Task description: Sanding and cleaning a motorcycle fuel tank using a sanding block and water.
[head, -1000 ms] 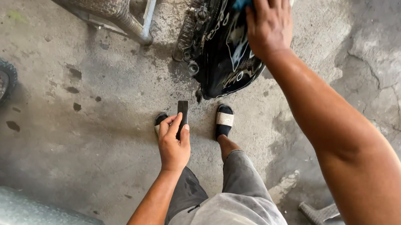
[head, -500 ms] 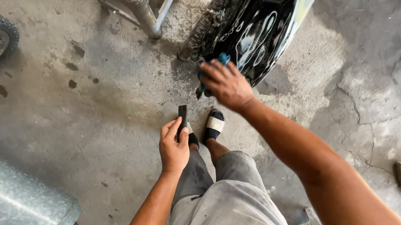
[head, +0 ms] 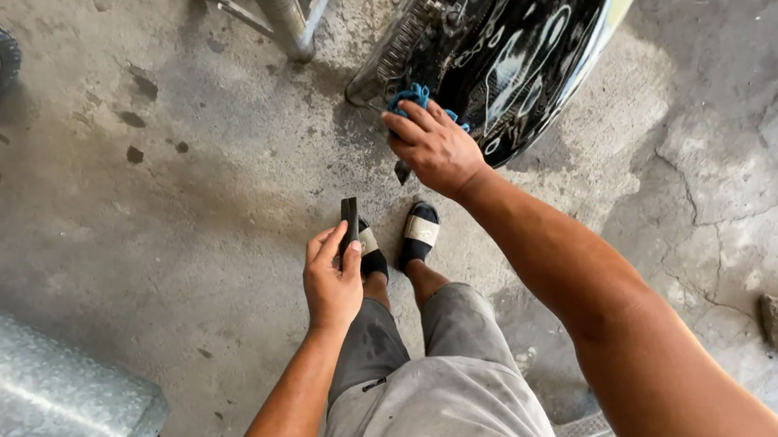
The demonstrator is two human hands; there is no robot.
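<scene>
I had my right hand (head: pixel 435 148) pressing a crumpled blue cloth (head: pixel 413 101) against the glossy black motorcycle panel (head: pixel 525 37) — wiping looked midway, with dust left on it. My left hand (head: pixel 333 281) gripped a slim black flat tool (head: pixel 349 225) above the concrete floor (head: pixel 166 234).

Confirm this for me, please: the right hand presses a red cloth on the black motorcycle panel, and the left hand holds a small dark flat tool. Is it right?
Not quite. In the head view the cloth under the right hand is blue, not red. The rest stands: it presses on the black motorcycle panel, and the left hand holds a small dark flat tool.
</scene>
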